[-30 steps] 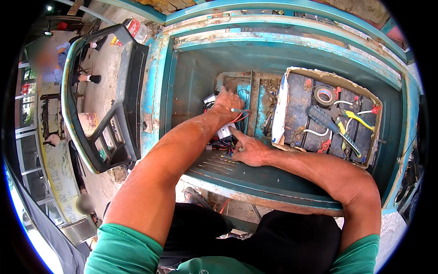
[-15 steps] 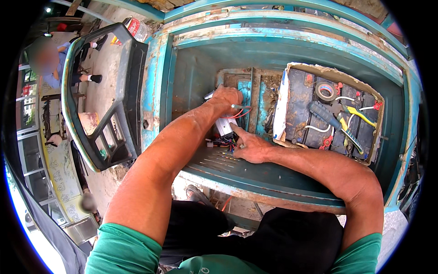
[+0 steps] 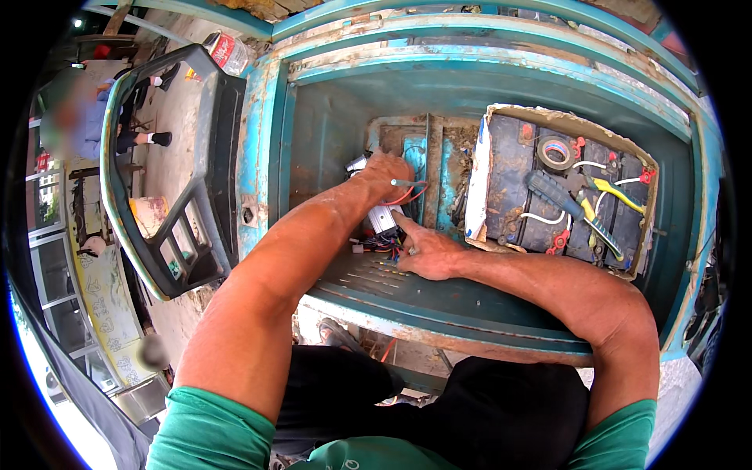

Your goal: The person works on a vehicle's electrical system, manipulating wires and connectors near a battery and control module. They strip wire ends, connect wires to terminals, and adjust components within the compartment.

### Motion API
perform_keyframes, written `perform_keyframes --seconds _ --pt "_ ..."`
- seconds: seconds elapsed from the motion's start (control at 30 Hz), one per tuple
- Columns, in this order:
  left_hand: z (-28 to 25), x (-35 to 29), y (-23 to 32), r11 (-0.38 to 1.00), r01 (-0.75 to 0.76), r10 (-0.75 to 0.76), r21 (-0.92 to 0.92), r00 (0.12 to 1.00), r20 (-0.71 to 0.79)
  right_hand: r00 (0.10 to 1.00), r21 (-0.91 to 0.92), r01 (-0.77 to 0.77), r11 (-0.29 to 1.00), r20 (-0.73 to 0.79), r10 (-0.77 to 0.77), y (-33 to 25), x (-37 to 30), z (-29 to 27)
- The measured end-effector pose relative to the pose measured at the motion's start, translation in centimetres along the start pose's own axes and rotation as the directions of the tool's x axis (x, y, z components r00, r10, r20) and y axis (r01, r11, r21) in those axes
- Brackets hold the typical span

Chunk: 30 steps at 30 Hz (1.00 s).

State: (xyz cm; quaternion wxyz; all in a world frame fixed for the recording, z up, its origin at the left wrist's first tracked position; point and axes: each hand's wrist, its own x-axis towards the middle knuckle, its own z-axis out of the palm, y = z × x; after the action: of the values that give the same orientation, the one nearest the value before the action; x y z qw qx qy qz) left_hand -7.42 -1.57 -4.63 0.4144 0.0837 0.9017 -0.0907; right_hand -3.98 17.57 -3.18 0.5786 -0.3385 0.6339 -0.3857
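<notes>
A silver finned metal box point(image 3: 383, 219) with the look of a motor controller lies in the left half of a teal metal compartment point(image 3: 329, 102). My left hand point(image 3: 389, 171) is closed over its far end, fingertips mostly hidden. A red wire and a pale-tipped cable point(image 3: 403, 182) stick out beside that hand. At the near end sits a tangle of coloured wires point(image 3: 380, 247) with small connectors. My right hand point(image 3: 431, 252) has its index finger stretched against the box's side. Its other fingers are curled at the wires; their tips are partly hidden.
To the right stands an open carton point(image 3: 479, 180) of dark batteries with white leads. A tape roll point(image 3: 556, 154), a dark-handled tool point(image 3: 552, 193) and yellow-green pliers point(image 3: 603, 227) lie on top. A black frame panel point(image 3: 211, 149) stands left; beyond it a person point(image 3: 90, 125) is seated.
The view has shifted slightly, so the compartment and panel sit a little further left. Both hands keep nearly the same hold at the metal box and wires.
</notes>
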Motion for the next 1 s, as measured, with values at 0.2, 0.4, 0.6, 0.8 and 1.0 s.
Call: perform_keyframes --seconds 0.2,0.4,0.6,0.8,1.0 --pt "-0.5 -0.3 1.5 0.998 -0.033 0.032 0.059 0.999 0.029 1.0 -0.003 -0.001 1.0 -0.018 0.001 0.5 0.2 0.2" --pt "0.1 0.3 1.9 0.999 0.018 -0.02 0.047 0.999 0.034 1.0 -0.01 0.003 1.0 -0.008 -0.003 0.0 0.1 0.1" --pt "-0.9 0.0 2.5 0.997 0.028 -0.035 0.067 0.994 0.1 1.0 0.008 -0.007 1.0 -0.003 0.007 0.1 0.1 0.1" --pt "-1.2 -0.3 2.0 0.994 -0.077 0.066 0.074 0.989 0.131 1.0 -0.023 0.002 1.0 -0.006 -0.002 0.1 0.1 0.1" --pt "0.1 0.0 1.9 0.987 -0.1 0.088 0.123 0.991 0.103 1.0 -0.046 -0.009 0.999 0.006 0.009 -0.2 0.1 0.2"
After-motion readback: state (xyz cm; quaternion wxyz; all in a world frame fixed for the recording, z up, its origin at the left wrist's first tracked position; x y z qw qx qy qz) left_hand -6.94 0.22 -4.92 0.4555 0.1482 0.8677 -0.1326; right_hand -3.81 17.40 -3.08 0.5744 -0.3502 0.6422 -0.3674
